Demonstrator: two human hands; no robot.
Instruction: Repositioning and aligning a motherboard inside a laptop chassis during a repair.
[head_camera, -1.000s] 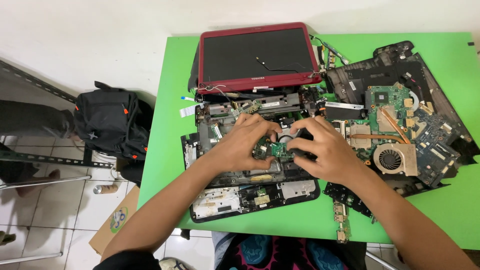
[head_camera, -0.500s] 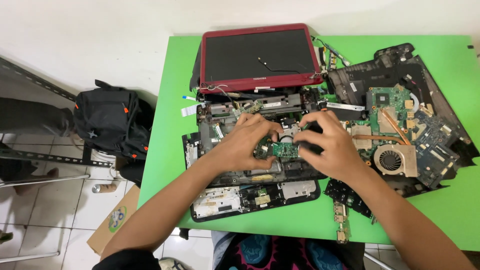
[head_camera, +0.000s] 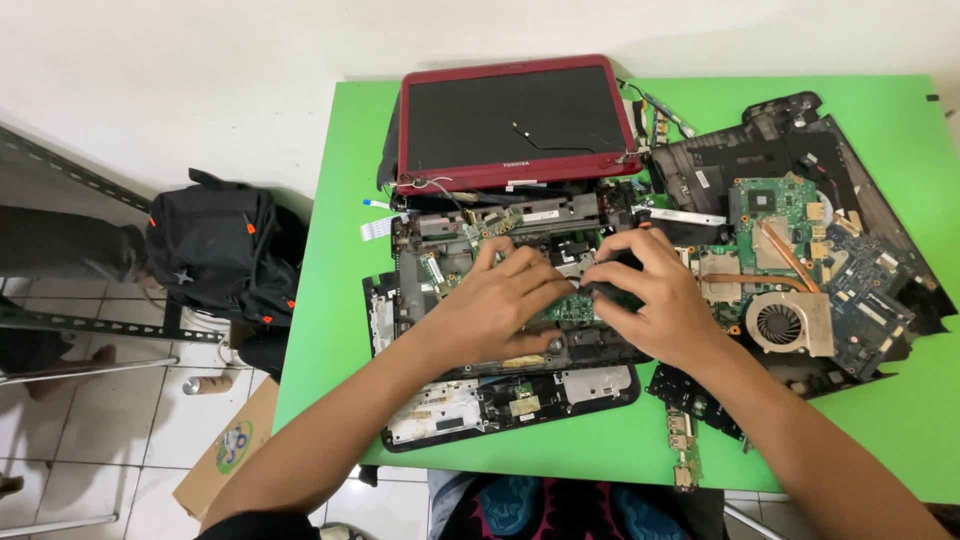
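left hand and right hand both pinch a small green board | board sits in the open laptop base | red screen lid behind | big fan board just right | green table

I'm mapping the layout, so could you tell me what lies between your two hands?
In the head view, a small green circuit board shows between left hand and right hand.

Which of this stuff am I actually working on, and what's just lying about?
In hand: left hand, right hand, small green circuit board, opened laptop base.

Lying about: red-framed screen, motherboard with fan, black bottom cover, black backpack.
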